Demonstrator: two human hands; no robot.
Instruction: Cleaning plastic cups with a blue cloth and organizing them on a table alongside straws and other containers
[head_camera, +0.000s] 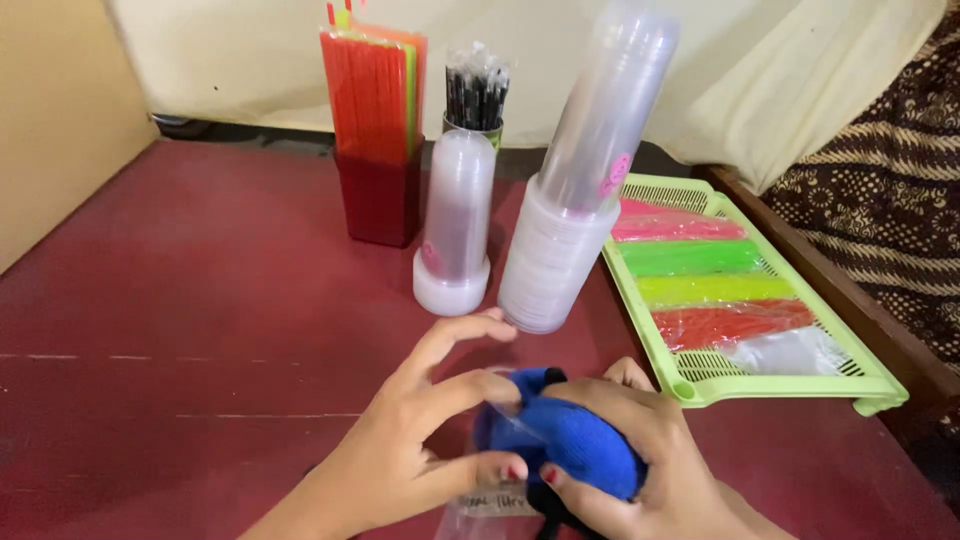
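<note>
Your left hand (420, 440) sits low on the red table (180, 300), fingers spread, thumb and fingertips pinching the edge of a clear plastic bag (480, 505). Just to its right, your right hand (640, 460) is cupped and pressed over a blue soft object (575, 440) that lies at the mouth of that bag, near the table's front edge between your two hands.

Farther back, from the left: a dark red square holder (378, 195) stands upright, packed with red, orange and green straws (372, 85). Beside it, a small cup holds black wrapped straws (476, 90). In front stands a short clear stack of plastic cups (455, 225), then a taller, tilted stack of cups (590, 170). At the right, a light green tray (780, 385) holds pink, green, yellow and red bundles (700, 275) lying side by side.
</note>
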